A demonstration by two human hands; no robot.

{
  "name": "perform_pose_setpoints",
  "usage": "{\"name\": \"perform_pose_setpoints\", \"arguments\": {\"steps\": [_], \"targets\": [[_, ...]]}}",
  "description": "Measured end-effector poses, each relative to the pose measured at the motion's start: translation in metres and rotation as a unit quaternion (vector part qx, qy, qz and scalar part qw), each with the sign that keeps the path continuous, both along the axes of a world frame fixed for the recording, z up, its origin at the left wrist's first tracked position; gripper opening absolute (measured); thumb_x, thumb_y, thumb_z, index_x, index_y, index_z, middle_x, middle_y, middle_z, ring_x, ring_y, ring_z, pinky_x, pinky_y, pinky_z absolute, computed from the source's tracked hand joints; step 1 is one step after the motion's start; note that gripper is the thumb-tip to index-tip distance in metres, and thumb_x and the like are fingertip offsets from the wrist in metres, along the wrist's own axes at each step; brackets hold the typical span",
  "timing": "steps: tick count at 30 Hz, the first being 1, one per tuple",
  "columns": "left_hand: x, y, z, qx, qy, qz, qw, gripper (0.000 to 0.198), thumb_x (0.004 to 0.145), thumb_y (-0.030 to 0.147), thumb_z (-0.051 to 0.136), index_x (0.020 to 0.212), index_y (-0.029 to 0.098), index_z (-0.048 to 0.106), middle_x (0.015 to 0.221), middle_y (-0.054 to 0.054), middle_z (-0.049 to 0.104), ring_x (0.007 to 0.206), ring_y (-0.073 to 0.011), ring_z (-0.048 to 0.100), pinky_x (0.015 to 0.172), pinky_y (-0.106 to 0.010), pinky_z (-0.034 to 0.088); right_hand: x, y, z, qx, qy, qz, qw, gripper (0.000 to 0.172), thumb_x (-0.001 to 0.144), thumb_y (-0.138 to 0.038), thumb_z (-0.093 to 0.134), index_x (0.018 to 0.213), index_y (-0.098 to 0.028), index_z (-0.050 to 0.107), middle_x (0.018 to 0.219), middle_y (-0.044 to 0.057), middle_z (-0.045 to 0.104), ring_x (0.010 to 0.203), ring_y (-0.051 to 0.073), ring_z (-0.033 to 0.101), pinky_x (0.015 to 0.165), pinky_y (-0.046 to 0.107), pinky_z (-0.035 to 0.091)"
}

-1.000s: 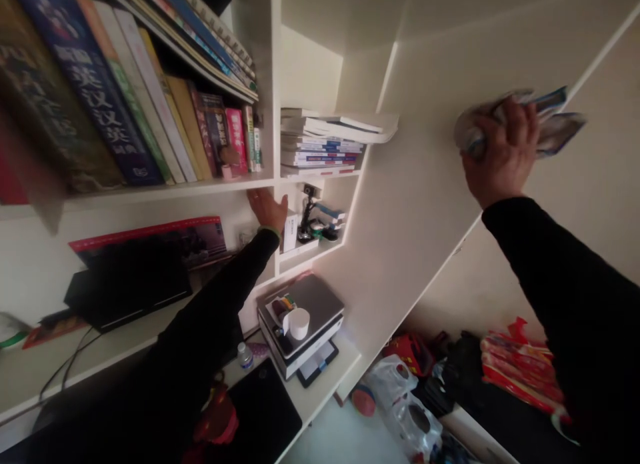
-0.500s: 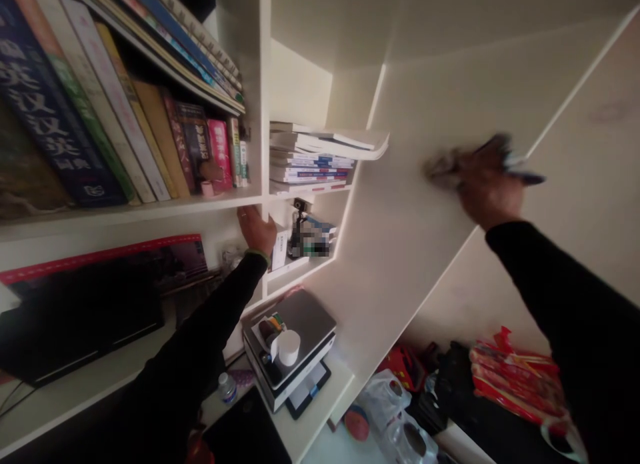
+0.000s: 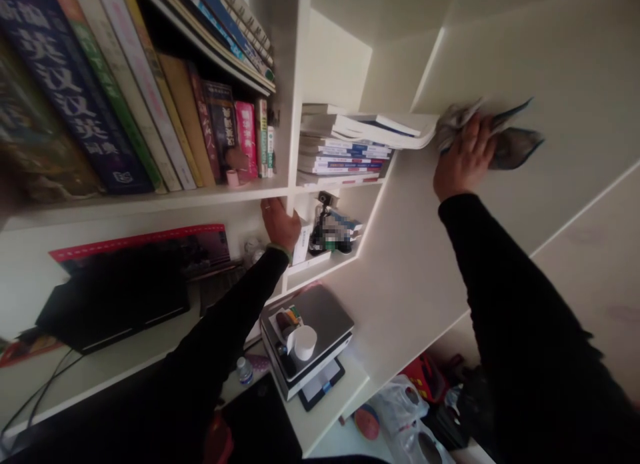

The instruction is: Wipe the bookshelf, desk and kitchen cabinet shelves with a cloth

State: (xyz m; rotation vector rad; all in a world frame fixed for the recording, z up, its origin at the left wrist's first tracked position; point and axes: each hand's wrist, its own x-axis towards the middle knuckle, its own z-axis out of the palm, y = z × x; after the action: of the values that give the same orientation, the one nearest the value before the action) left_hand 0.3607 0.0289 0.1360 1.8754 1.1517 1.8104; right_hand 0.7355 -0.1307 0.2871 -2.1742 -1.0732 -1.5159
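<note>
My right hand (image 3: 465,154) presses a crumpled cloth (image 3: 515,147) with dark blue edges against the white side panel (image 3: 415,231) of the bookcase. Its fingers lie bent over the cloth, close to the right end of a stack of books (image 3: 345,154). Lower and to the left, my left hand (image 3: 281,224) is closed round the white upright (image 3: 295,117) between two shelf bays, just beneath a shelf board. Part of its fingers is hidden behind that upright.
Upright books (image 3: 135,117) fill the upper left shelf. Below stand a black monitor (image 3: 115,304) and a printer (image 3: 320,317) bearing a white paper roll (image 3: 304,344). A small bottle (image 3: 245,369) is on the desk. Plastic bags (image 3: 400,404) lie on the floor.
My right hand has moved left and slightly up across the panel with the cloth, up to the book stack. My left hand stays on the upright; the view has shifted a little.
</note>
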Motion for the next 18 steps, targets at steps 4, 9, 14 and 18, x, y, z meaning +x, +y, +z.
{"name": "perform_pose_setpoints", "arguments": {"steps": [4, 9, 14, 18], "targets": [[0.000, 0.002, -0.002, 0.006, 0.001, -0.004, 1.000, 0.067, 0.087, 0.007, 0.065, 0.153, 0.006, 0.053, 0.156, -0.026, 0.059, 0.163, -0.0401, 0.043, 0.142, -0.054, 0.028, -0.026, 0.020, -0.057, 0.039, 0.107, 0.027, 0.993, 0.065, 0.110, -0.008, 0.015, 0.170, 0.006, 0.035, 0.180, 0.033, 0.023, 0.173, 0.032, 0.012, 0.131, 0.068, 0.023], [0.002, 0.003, -0.004, 0.008, 0.005, -0.007, 1.000, 0.071, 0.090, 0.010, 0.064, 0.159, 0.010, 0.047, 0.161, -0.024, 0.056, 0.165, -0.0398, 0.040, 0.143, -0.057, 0.024, -0.038, 0.034, -0.115, 0.007, 0.139, 0.081, 0.987, 0.065, 0.106, -0.010, 0.029, 0.170, -0.007, 0.042, 0.182, 0.024, 0.030, 0.173, 0.034, 0.020, 0.134, 0.069, 0.025], [0.004, 0.008, -0.006, 0.013, 0.016, 0.011, 1.000, 0.067, 0.092, 0.009, 0.063, 0.157, 0.010, 0.048, 0.159, -0.021, 0.058, 0.167, -0.0381, 0.038, 0.144, -0.054, 0.025, -0.042, 0.031, -0.188, -0.118, 0.176, 0.159, 0.964, 0.059, 0.106, -0.008, 0.033, 0.160, -0.007, 0.056, 0.178, 0.020, 0.040, 0.172, 0.032, 0.023, 0.137, 0.064, 0.022], [0.004, 0.017, -0.007, 0.007, 0.025, 0.004, 1.000, 0.066, 0.094, 0.011, 0.064, 0.157, 0.010, 0.047, 0.162, -0.021, 0.055, 0.170, -0.0375, 0.032, 0.145, -0.052, 0.021, -0.043, 0.011, -0.250, -0.182, 0.218, 0.206, 0.936, 0.054, 0.105, -0.004, 0.036, 0.151, -0.008, 0.063, 0.174, 0.019, 0.048, 0.171, 0.028, 0.025, 0.137, 0.060, 0.025]]}}
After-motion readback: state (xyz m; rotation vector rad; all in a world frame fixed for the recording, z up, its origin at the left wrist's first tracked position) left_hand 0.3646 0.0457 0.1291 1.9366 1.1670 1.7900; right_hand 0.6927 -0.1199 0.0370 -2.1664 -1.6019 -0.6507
